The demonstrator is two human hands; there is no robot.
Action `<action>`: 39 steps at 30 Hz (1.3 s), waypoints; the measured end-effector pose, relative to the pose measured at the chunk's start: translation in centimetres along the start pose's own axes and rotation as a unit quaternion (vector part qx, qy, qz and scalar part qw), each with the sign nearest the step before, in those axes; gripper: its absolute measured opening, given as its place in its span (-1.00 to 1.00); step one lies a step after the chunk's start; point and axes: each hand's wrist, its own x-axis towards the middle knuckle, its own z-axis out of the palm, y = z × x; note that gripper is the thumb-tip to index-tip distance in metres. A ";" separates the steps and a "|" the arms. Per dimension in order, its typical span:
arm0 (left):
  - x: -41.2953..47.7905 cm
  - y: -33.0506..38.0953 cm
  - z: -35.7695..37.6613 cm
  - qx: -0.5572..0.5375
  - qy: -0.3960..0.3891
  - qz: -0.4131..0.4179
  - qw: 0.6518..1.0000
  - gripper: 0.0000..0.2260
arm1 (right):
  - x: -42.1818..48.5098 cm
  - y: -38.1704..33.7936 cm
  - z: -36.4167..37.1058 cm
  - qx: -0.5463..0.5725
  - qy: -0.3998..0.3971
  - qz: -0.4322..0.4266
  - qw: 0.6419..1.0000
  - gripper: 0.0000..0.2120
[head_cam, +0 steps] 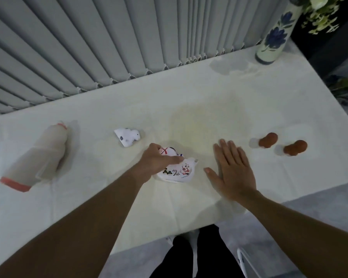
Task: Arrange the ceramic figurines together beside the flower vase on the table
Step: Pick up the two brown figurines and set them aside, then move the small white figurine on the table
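A white painted ceramic figurine (177, 169) with red and dark markings lies at the table's middle front, and my left hand (159, 161) is closed over its upper part. My right hand (229, 167) hovers flat and open just to its right, holding nothing. A smaller white figurine (127, 137) lies on its side further left. Two brown figurines (268, 142) (295, 147) stand to the right. The tall white flower vase (275, 35) with blue flowers stands at the far right corner.
A translucent bottle (38, 155) with a pink base lies on its side at the left. The table (189, 101) wears a white cloth; grey vertical blinds (88, 47) run behind it. The table's right edge (329, 101) drops to a dark area.
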 end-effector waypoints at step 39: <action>0.3 -4.9 -8.4 0.180 0.235 0.308 0.904 -0.70 | 0.5 -13.6 2.4 0.151 0.008 -0.263 0.953 -0.31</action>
